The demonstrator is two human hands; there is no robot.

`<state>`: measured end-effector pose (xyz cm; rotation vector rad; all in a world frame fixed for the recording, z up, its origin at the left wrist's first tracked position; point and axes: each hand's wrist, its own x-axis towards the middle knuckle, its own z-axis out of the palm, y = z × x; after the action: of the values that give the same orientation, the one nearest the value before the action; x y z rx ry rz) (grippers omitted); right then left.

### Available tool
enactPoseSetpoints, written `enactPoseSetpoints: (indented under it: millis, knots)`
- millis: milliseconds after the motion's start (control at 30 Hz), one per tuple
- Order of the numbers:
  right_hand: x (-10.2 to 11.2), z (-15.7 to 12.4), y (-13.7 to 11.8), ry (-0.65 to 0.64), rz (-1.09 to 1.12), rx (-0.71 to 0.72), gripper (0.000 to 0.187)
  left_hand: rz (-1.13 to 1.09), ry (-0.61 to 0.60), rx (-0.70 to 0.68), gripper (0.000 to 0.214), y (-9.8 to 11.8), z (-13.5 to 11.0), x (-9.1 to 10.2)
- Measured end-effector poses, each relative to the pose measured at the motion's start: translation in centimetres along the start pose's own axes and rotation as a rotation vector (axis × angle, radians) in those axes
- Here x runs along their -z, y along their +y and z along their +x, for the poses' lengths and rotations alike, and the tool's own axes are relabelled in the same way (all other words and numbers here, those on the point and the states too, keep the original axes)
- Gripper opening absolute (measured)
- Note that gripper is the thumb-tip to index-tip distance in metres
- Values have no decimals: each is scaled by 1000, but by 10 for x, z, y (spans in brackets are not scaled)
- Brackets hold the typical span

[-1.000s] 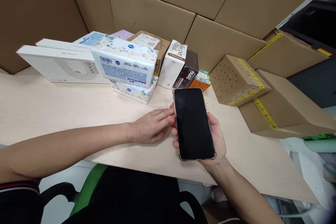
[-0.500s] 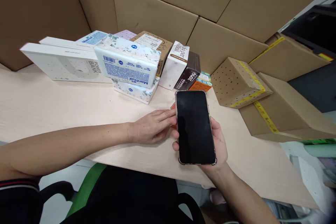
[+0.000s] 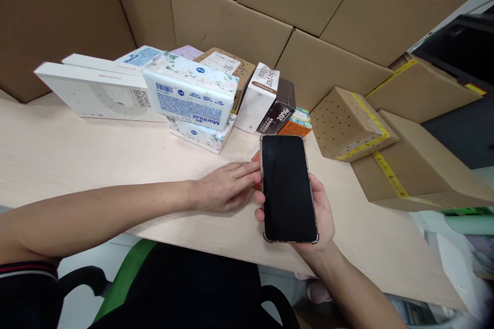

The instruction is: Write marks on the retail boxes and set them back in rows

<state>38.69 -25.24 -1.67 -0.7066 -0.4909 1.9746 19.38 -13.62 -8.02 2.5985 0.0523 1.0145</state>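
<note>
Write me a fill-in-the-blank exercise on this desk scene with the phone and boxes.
The right hand holds a phone whose screen is ____.
The left hand rests on the table, palm facing ____.
The white box beside the tissue pack reads POWER ____.
The tape on the perforated cardboard box is ____.
Missing words: dark; down; BANK; yellow.

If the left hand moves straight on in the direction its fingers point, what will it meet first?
Most likely the black phone, held in the right hand: the left hand lies on the table with its fingertips at the phone's left edge. A small orange item underneath is close; depth is unclear.
</note>
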Motion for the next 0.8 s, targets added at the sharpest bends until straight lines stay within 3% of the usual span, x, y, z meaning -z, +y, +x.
enactPoseSetpoints:
  millis: [367, 800]
  knots:
    - [-5, 1, 1, 74, -13, 42, 65, 15, -12, -2, 50, 2, 2, 4]
    - [-3, 4, 2, 34, -7, 86, 65, -24, -32, 29, 36, 3, 4, 3]
